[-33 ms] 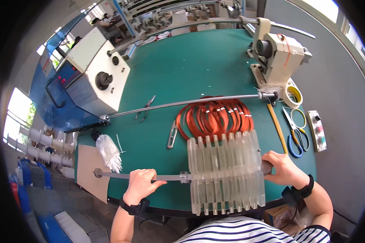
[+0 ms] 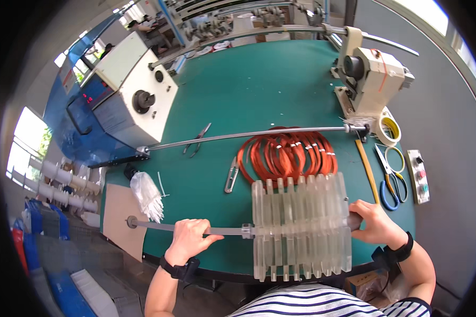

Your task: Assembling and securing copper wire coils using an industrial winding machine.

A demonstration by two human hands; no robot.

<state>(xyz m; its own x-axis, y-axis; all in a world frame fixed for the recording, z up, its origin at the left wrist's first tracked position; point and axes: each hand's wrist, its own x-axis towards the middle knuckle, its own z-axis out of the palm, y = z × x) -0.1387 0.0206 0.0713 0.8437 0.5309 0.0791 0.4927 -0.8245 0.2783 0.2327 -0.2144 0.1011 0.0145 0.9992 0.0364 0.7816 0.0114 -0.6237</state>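
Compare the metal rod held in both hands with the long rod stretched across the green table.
The held rod carries a stack of clear plastic plates; the long rod is bare. The left hand and right hand grip the held rod near the table's front edge; the long rod runs untouched between the white box machine and the small beige machine. The long rod looks longer. Both are slim grey metal.

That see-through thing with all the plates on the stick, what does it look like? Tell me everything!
The clear plate stack is a row of see-through, plastic-looking plates set side by side on a grey metal rod. It lies sideways at the near edge of the green table, just in front of the orange wire coils. The left hand grips the rod; the right hand holds the other end.
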